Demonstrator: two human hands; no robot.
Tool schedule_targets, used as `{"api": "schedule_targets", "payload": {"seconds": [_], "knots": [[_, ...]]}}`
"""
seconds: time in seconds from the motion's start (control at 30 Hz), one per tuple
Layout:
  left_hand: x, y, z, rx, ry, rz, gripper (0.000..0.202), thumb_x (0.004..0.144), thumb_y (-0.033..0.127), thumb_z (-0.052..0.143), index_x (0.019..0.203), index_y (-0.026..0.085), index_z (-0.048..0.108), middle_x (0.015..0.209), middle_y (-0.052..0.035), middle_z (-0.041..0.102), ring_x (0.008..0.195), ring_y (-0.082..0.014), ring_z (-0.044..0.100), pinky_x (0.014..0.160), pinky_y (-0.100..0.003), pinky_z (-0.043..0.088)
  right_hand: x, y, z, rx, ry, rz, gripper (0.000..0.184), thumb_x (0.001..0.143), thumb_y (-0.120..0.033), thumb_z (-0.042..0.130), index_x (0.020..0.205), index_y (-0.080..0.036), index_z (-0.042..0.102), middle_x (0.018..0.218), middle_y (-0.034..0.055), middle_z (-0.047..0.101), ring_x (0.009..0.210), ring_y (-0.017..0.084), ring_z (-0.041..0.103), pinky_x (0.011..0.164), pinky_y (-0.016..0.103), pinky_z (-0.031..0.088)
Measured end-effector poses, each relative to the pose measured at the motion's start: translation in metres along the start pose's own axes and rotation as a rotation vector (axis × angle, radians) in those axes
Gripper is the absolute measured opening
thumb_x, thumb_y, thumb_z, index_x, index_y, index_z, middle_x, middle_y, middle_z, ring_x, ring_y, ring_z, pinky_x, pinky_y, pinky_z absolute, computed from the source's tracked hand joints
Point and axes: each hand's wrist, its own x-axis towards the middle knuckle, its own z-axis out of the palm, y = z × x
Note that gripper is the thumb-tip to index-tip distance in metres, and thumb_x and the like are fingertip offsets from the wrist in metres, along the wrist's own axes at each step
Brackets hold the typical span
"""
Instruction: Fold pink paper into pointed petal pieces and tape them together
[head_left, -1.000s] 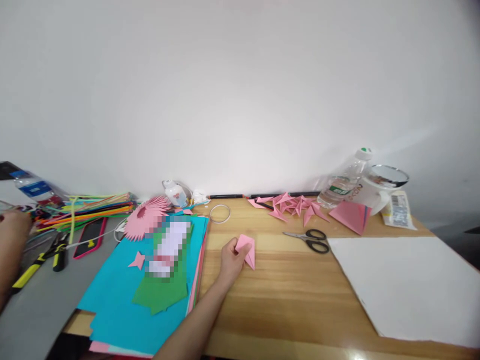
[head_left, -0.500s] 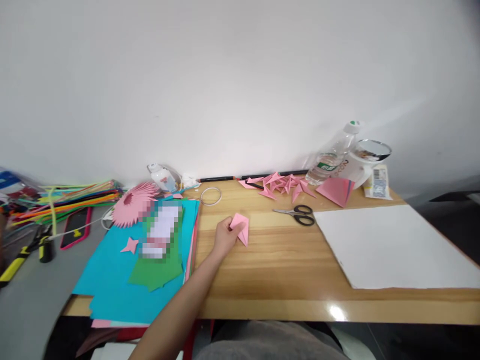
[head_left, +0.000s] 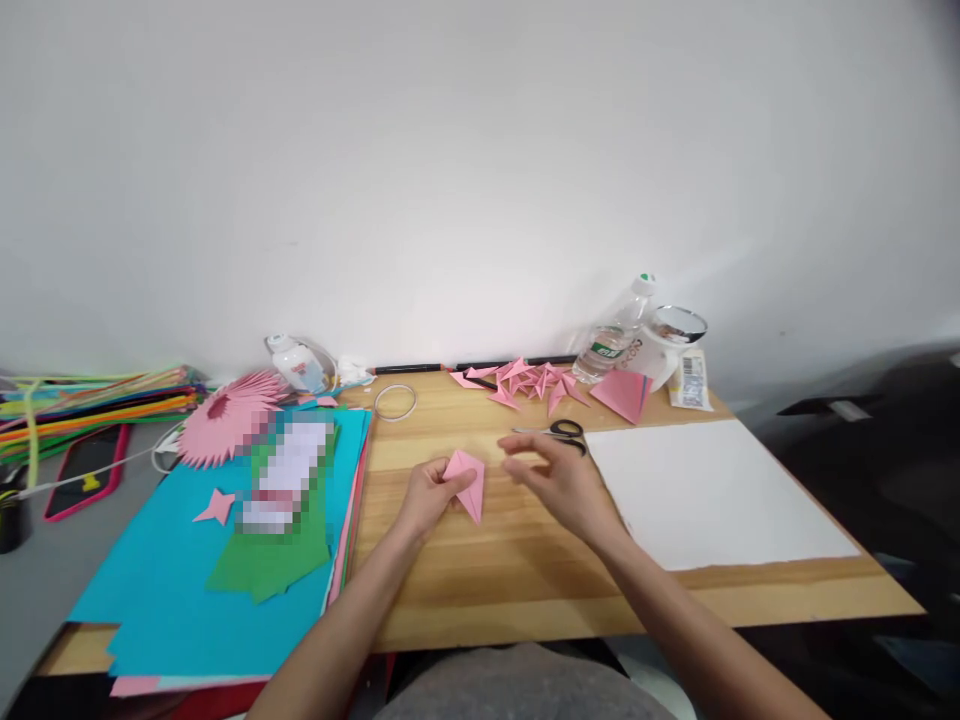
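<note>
A pink folded paper piece (head_left: pixel 469 484), kite-shaped with a pointed lower end, is pinched between the thumb and fingers of my left hand (head_left: pixel 429 497) above the wooden table. To its right, my right hand (head_left: pixel 559 480) hangs in the air with thumb and fingers apart and nothing between them. Behind that hand lie the scissors (head_left: pixel 568 429), partly covered by it. Several pink pointed paper pieces (head_left: pixel 536 380) lie in a heap by the wall.
On the left, blue paper sheets (head_left: pixel 180 590) carry green paper (head_left: pixel 311 555), a pink paper star (head_left: pixel 217 507) and a pleated pink paper ring (head_left: pixel 225 415). A white board (head_left: pixel 705 500) lies right. A water bottle (head_left: pixel 607 345) and a silver ring (head_left: pixel 395 402) stand farther back.
My right hand has come into view from the right, over the scissors. The left hand still grips the folded paper. The whole view has shifted a little.
</note>
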Motion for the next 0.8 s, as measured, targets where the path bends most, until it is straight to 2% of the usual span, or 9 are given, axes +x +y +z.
{"api": "schedule_targets", "payload": {"seconds": [0.1,0.2,0.27,0.33,0.4,0.5,0.57,0.67,0.8], "knots": [[-0.003,0.0,0.006,0.055,-0.015,0.01,0.03,0.058,0.038,0.072,0.058,0.011,0.06,0.048,0.0031,0.051,0.04,-0.0053,0.039,0.04,-0.018,0.029,0.001,0.011,0.013,0.199,-0.047,0.15,0.031,0.071,-0.043,0.065,0.082,-0.016,0.059,0.078,0.0048,0.063,0.071,0.017,0.06,0.05,0.025,0.05],[-0.003,0.001,0.011,0.126,-0.027,0.034,0.03,0.058,0.038,0.072,0.053,0.011,0.058,0.044,0.0052,0.046,0.039,-0.0051,0.036,0.039,-0.018,0.028,0.002,0.023,0.02,0.287,-0.041,0.227,0.036,0.066,-0.045,0.067,0.085,-0.015,0.06,0.078,0.0055,0.063,0.069,0.017,0.059,0.046,0.023,0.049],[-0.002,0.003,0.014,0.177,-0.01,0.067,0.031,0.059,0.038,0.071,0.05,0.012,0.055,0.043,0.0062,0.043,0.039,-0.0056,0.036,0.04,-0.018,0.028,0.004,0.024,0.019,0.241,-0.082,0.213,0.033,0.069,-0.043,0.065,0.086,-0.015,0.063,0.079,0.006,0.064,0.069,0.017,0.059,0.046,0.023,0.047],[-0.001,0.006,0.015,0.221,0.029,0.107,0.029,0.06,0.036,0.071,0.05,0.013,0.055,0.046,0.0055,0.044,0.043,-0.0073,0.04,0.043,-0.019,0.031,0.006,0.02,0.016,0.122,-0.075,0.125,0.025,0.073,-0.039,0.062,0.082,-0.016,0.066,0.075,0.0052,0.065,0.064,0.015,0.056,0.047,0.022,0.045],[0.001,0.011,0.016,0.287,0.088,0.208,0.021,0.065,0.032,0.069,0.057,0.015,0.059,0.057,0.0024,0.052,0.055,-0.0108,0.048,0.052,-0.021,0.038,0.01,0.014,0.014,-0.008,0.003,-0.034,0.018,0.078,-0.034,0.059,0.077,-0.018,0.067,0.071,0.0039,0.064,0.06,0.013,0.054,0.05,0.023,0.044],[0.001,0.013,0.013,0.5,0.184,0.566,0.007,0.075,0.023,0.06,0.075,0.017,0.062,0.079,-0.0035,0.058,0.076,-0.0151,0.055,0.071,-0.026,0.044,0.014,0.01,0.014,-0.114,0.123,-0.305,0.012,0.082,-0.025,0.055,0.081,-0.02,0.065,0.075,0.004,0.063,0.064,0.014,0.055,0.057,0.025,0.046],[0.002,0.007,0.008,0.635,0.153,0.762,0.008,0.08,0.017,0.053,0.083,0.017,0.06,0.085,-0.0057,0.058,0.084,-0.0158,0.055,0.076,-0.029,0.045,0.016,0.017,0.015,-0.178,0.151,-0.436,0.012,0.084,-0.02,0.052,0.084,-0.02,0.064,0.08,0.0055,0.062,0.073,0.015,0.058,0.062,0.025,0.048],[0.003,-0.008,-0.002,0.775,0.035,0.834,0.014,0.081,0.011,0.049,0.089,0.018,0.057,0.096,-0.0084,0.057,0.094,-0.0172,0.055,0.079,-0.032,0.047,0.014,0.036,0.018,-0.292,0.076,-0.555,0.016,0.086,-0.016,0.047,0.087,-0.02,0.062,0.088,0.0078,0.061,0.079,0.015,0.06,0.065,0.026,0.05],[0.0,-0.021,-0.01,0.932,-0.05,0.83,0.017,0.08,0.01,0.049,0.094,0.018,0.056,0.102,-0.0102,0.056,0.107,-0.0221,0.05,0.086,-0.041,0.046,0.006,0.057,0.02,-0.39,-0.068,-0.572,0.016,0.086,-0.013,0.046,0.085,-0.018,0.061,0.086,0.0091,0.061,0.079,0.016,0.059,0.067,0.028,0.051]]}}
